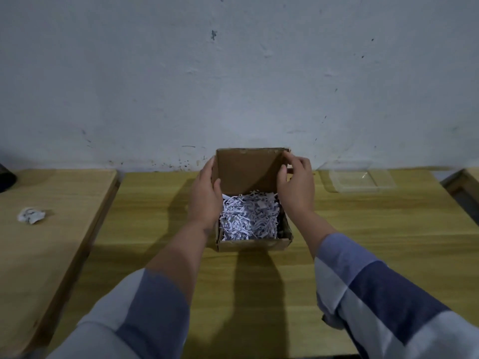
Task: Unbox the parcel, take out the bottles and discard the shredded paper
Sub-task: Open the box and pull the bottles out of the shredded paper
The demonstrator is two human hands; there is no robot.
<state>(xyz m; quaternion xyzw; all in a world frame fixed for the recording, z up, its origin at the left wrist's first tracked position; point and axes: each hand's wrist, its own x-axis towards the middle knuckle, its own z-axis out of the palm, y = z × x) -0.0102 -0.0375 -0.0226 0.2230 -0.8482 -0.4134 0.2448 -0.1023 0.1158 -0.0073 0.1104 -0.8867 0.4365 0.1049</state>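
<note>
A small brown cardboard box (252, 243) stands on the wooden table in the middle of the view. Its lid (247, 169) is raised upright at the far side. White shredded paper (250, 218) fills the inside, and no bottle shows through it. My left hand (204, 195) grips the lid's left edge, with the thumb inside. My right hand (296, 187) holds the lid's right edge near its top corner, fingers curled around it.
A clear plastic tray (357, 178) lies at the back right against the wall. A crumpled paper ball (31, 215) rests on a second wooden table (51, 242) to the left. A dark object (6, 177) pokes in at the far left edge.
</note>
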